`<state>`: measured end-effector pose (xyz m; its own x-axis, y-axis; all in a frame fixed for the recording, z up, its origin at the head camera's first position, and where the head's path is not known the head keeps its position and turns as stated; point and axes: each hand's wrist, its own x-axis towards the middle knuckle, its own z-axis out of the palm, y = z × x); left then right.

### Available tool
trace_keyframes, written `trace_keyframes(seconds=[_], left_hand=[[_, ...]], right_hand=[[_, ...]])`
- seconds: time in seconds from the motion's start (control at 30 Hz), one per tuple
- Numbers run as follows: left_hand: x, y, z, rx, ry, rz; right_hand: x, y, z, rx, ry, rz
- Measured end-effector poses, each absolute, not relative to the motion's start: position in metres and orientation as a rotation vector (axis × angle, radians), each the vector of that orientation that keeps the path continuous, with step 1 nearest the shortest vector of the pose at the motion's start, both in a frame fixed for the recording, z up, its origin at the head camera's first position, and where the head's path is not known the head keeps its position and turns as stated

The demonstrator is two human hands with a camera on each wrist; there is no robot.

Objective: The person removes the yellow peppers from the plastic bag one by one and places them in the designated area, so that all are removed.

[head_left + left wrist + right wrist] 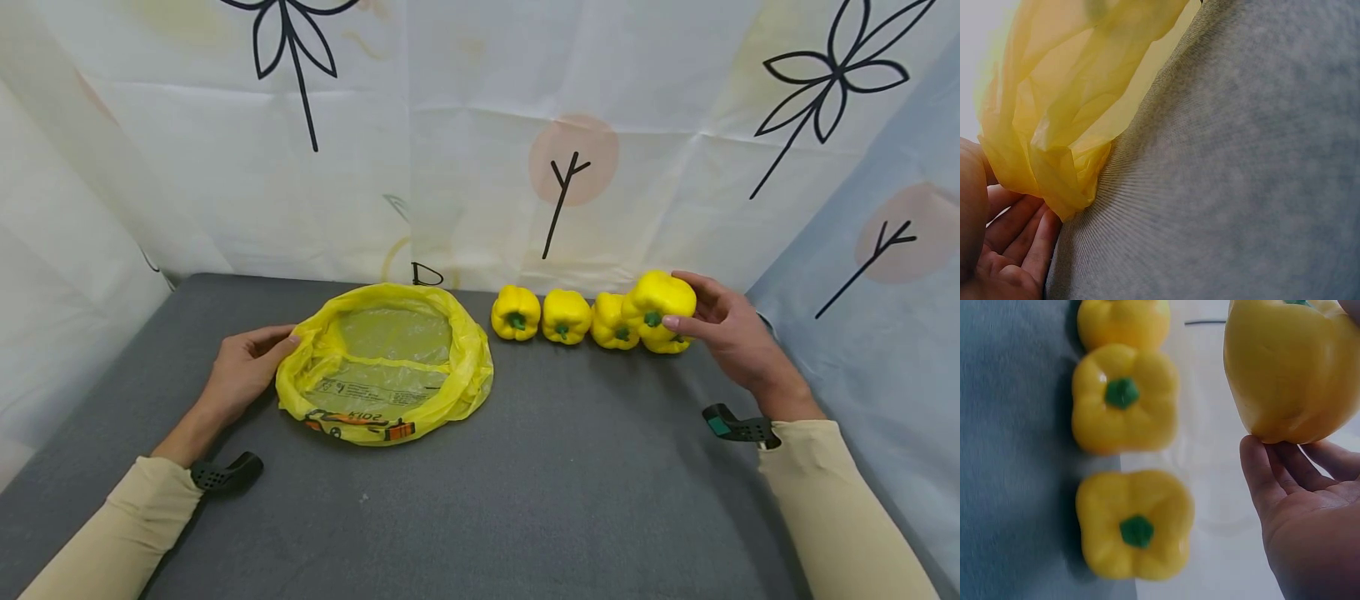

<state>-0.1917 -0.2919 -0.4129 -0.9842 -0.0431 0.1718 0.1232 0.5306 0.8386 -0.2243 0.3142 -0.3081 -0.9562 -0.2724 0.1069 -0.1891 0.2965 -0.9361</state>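
Observation:
A yellow plastic bag (480, 367) lies spread on the grey table with its mouth wide and its rim rolled outward. At its left edge my left hand (243, 371) pinches the rim between thumb and fingers; the left wrist view shows the gathered plastic (1060, 169) at the fingers. My right hand (738, 342) grips a yellow bell pepper (660, 298), also seen in the right wrist view (1291, 369), raised over the right end of a row. Several more yellow bell peppers (566, 317) make up that row, green stems facing me.
The grey table (525, 500) runs up to a pale fabric backdrop (465, 167) printed with leaf and tree drawings. More fabric (885, 333) hangs along the right side. The pepper row stands along the table's back edge, just right of the bag.

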Motion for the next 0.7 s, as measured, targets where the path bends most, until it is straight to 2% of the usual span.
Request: trace_keyframes(seconds=[0.7], left_hand=[[-0.193,-0.29,-0.414,-0.055,-2.597,-1.446]], right_hand=[[-0.223,0.373,-0.317,-0.376,2.345,-2.088]])
